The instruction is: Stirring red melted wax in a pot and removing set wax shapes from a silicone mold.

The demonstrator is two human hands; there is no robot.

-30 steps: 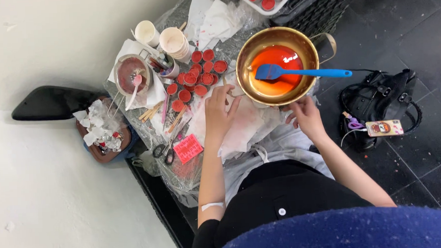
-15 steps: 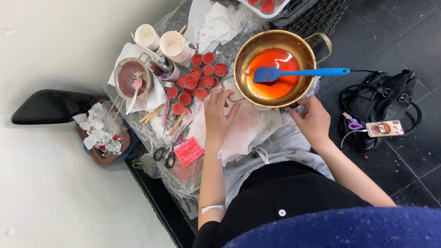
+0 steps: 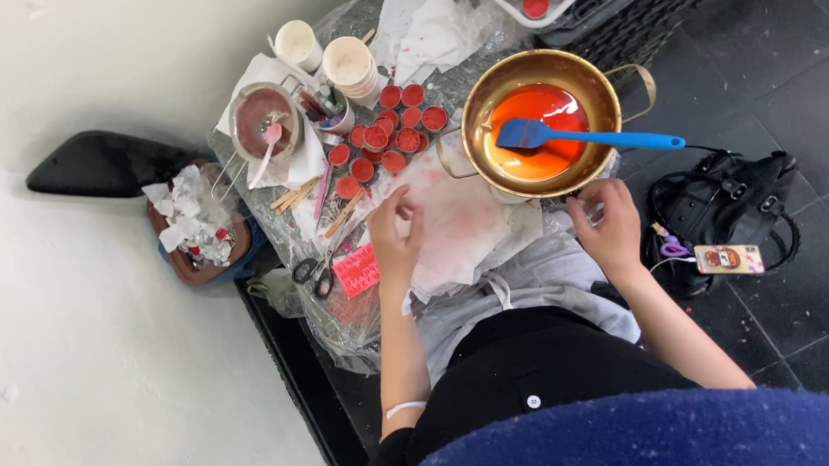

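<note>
My left hand (image 3: 395,236) rests on a pile of stained white paper towels (image 3: 461,226) with its fingers bent onto the paper. My right hand (image 3: 608,226) hovers at the near rim of a brass pot (image 3: 483,99), fingers spread, touching crumpled plastic beneath it. The pot holds orange-red liquid (image 3: 544,115), and a blue silicone spatula (image 3: 583,137) lies across it. Several small round tins of red wax (image 3: 387,136) sit left of the pot.
Scissors (image 3: 315,270) and a pink card (image 3: 355,270) lie left of my left hand. A small bowl with a spoon (image 3: 262,123), paper cups (image 3: 349,63), a dish of wrappers (image 3: 195,229), a black bag (image 3: 725,201) and a phone (image 3: 728,258) surround the work area.
The left hand has slid down from near the tins onto the paper towels. The right hand has shifted slightly right along the pot's near rim.
</note>
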